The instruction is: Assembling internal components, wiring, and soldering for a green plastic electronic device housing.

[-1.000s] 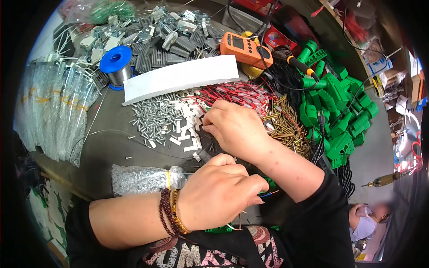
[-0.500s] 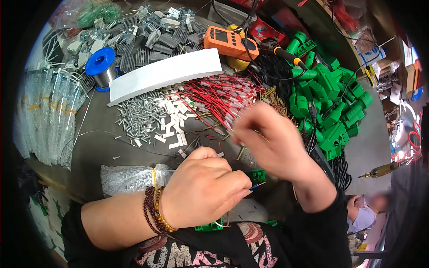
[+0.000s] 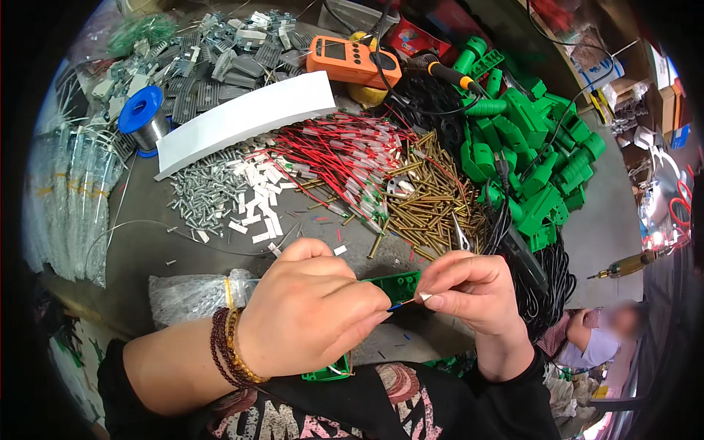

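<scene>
Two bare hands are working close together over a grey table. The left hand (image 3: 315, 312), curling its fingers inward, is clamping its thumb and forefinger on a thin blue wire (image 3: 397, 306), which is poking out toward the right. The right hand (image 3: 473, 293) is pinching a small white piece (image 3: 424, 296) between thumb and fingertips, holding it at the wire's copper-coloured end; whether the end is inside it, one cannot tell. Just beyond the fingertips, an open green plastic housing (image 3: 396, 284) is lying between the hands. Beaded bracelets (image 3: 229, 348) are circling the left wrist.

Near left, a bubble-wrap package (image 3: 192, 297) is resting beside that wrist. Farther off, loose parts are spreading from left to right: silver screws (image 3: 199, 196), white rectangular pieces (image 3: 257, 198), red wires (image 3: 323, 158), gold-coloured screws (image 3: 433, 202) and, at far right, a heap of green plastic parts (image 3: 539, 139). Behind the screws, a curved white strip (image 3: 246, 125) is lying between a blue spool of silvery wire (image 3: 143, 121) and an orange multimeter (image 3: 352, 62). Grey finned metal parts (image 3: 227, 62) are piling up beyond it. At near right, past the table, another person (image 3: 587, 341) is partly showing.
</scene>
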Demonstrator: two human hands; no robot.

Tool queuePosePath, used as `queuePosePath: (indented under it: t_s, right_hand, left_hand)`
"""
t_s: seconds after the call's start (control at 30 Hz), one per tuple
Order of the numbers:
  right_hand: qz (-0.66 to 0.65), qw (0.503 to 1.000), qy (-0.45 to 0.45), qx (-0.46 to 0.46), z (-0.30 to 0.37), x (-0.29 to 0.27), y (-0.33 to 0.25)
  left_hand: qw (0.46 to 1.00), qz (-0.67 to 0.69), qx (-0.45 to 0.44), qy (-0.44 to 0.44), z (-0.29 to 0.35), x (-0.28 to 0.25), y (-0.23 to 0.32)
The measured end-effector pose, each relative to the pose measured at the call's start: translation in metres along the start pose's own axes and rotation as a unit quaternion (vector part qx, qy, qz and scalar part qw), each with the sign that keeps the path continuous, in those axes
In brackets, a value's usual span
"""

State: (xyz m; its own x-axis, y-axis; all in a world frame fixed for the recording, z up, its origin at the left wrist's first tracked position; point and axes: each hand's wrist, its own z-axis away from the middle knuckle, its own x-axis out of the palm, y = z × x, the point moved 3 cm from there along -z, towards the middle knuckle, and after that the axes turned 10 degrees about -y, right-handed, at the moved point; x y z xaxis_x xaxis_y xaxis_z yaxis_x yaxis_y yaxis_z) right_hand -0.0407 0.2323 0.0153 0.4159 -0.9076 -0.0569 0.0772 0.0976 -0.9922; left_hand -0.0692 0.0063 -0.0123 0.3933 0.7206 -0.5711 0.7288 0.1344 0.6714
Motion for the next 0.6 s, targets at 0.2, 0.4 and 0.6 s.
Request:
queuePosePath:
  t_s: [0.2,0.4,0.6]
  right_hand:
    - [0.000,1.000,-0.012,-0.003,-0.002,0.003,-0.004]
    - [0.139,0.989,-0.043,-0.016,-0.008,0.014,-0.010]
    - [0.232,0.967,-0.102,-0.021,-0.022,0.026,-0.014]
  left_hand:
    - [1.000,-0.009,0.007,-0.001,0.002,0.000,0.002]
    - [1.000,-0.007,0.005,-0.004,0.001,-0.001,0.001]
    - [0.999,0.001,-0.038,0.001,0.001,0.000,0.000]
